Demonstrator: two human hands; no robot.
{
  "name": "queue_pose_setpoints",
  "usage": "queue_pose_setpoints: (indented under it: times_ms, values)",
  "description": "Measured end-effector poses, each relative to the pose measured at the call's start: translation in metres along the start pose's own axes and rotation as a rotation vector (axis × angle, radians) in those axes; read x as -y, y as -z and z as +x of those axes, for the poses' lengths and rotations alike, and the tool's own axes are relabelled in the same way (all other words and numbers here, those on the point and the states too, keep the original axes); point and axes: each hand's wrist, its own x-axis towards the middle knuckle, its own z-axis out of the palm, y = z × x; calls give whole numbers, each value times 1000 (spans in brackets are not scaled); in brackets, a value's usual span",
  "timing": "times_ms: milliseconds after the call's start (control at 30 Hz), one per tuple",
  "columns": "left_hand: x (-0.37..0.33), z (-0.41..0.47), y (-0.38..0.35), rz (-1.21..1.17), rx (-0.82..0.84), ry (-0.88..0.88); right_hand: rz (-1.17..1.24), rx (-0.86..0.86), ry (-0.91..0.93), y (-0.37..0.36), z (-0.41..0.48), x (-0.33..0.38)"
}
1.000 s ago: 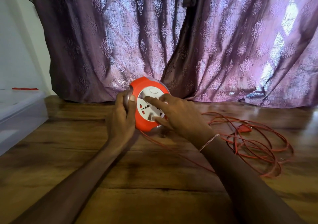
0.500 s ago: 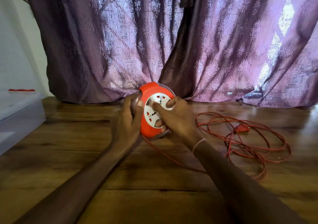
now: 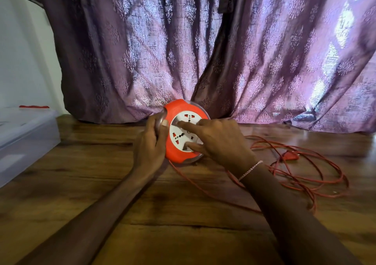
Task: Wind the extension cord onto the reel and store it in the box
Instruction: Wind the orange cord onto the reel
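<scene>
Hands first: our left hand (image 3: 151, 144) wraps the rim of the orange cord reel (image 3: 184, 131), fingers closed on its edge to steady it upright on the wooden table (image 3: 183, 234). Our right hand (image 3: 219, 142) lies spread on the white socket face (image 3: 186, 134), fingers open and pressing flat, not clasping anything. Most of the red extension cord (image 3: 301, 171) sits in loose loops on the table to the right, one strand running under the right wrist to the reel's base; its plug (image 3: 289, 156) lies among the loops. We judge the reel light, rigid and smooth, best held by the rim while the face turns. The cord looks thin, limp and prone to tangling. The translucent storage box (image 3: 26, 140) waits at far left.
</scene>
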Motion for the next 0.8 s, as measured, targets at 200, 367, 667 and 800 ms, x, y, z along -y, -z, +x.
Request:
queue_pose_setpoints:
  times_ms: [200,367,667,800]
  values:
    - [-2,-4,-2,51,19,-57,254,27,-493,2,5,22]
    - [0,-4,-4,47,35,-77,1018,110,-1009,1,9,25]
    - [5,5,2,-57,-27,36,91,45,6,3,0,-5]
    - [6,2,-1,-11,11,8,-76,19,29,1,0,1]
